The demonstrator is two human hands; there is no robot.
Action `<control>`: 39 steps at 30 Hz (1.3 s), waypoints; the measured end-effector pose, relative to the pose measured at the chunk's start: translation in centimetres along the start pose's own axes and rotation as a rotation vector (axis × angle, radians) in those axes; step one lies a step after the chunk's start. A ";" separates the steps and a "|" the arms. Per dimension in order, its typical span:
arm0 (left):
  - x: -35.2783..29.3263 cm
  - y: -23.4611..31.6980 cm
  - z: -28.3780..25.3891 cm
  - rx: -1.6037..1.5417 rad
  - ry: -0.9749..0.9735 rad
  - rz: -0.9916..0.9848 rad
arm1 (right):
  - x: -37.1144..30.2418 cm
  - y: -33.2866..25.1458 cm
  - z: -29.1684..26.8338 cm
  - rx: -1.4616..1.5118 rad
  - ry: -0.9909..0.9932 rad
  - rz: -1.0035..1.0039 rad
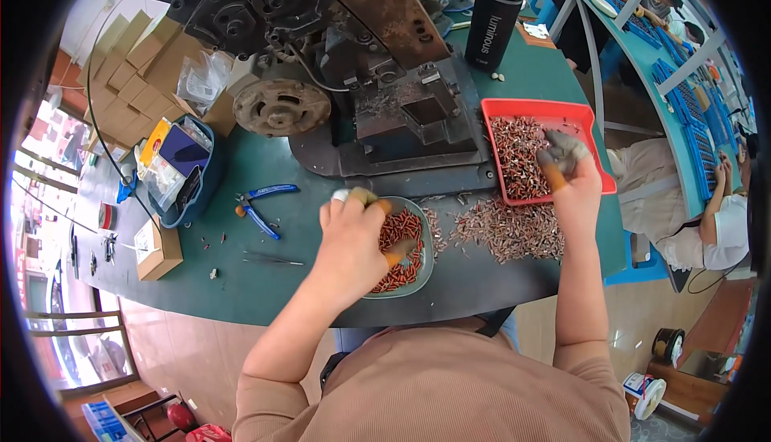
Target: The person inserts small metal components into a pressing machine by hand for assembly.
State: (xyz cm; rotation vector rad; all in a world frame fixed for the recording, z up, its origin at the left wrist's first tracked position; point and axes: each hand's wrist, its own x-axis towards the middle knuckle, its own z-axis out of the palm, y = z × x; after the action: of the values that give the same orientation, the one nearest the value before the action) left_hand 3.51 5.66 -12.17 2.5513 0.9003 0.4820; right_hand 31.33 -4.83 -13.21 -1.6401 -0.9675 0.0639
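A grey-green bowl (428, 261) of small copper-orange metal pins sits near the table's front edge. My left hand (351, 229) is over its left side; the thumb reaches above the pins, apart from the bent fingers, and I see nothing held between them. To the right, my right hand (572, 170) dips into a red plastic tray (604, 149) holding many small copper and silver pins. Its thumb and fingers are drawn together, and what they pinch is too small to make out. Coverings, some orange and some grey, sit on fingertips of both hands.
A heavy dark metal press (401, 112) stands behind the bowl. Loose pins (510, 231) lie heaped before the tray. Blue-handled pliers (263, 215), tweezers (273, 259) and a blue bin (181, 218) are at left. A black bottle (491, 20) stands behind the tray. Other people work at right.
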 end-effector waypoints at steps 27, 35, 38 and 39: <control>-2.4 0.0 0.4 -0.377 0.297 -0.062 | -7.3 -5.8 8.2 0.580 -0.734 0.602; -2.1 0.4 1.5 -0.445 0.287 -0.010 | -7.1 -5.9 7.4 0.722 -0.771 0.736; -1.5 1.0 1.9 -0.549 0.325 -0.017 | -6.4 -6.1 6.8 0.752 -0.742 0.767; -1.4 1.3 2.0 -0.560 0.318 -0.019 | -6.2 -6.1 6.3 0.743 -0.735 0.777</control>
State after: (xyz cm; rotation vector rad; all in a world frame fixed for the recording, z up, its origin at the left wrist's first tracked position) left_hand 4.06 3.34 -13.51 1.9844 0.7544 0.9971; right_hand 20.61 -3.71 -12.89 -1.1776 -0.6254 1.4527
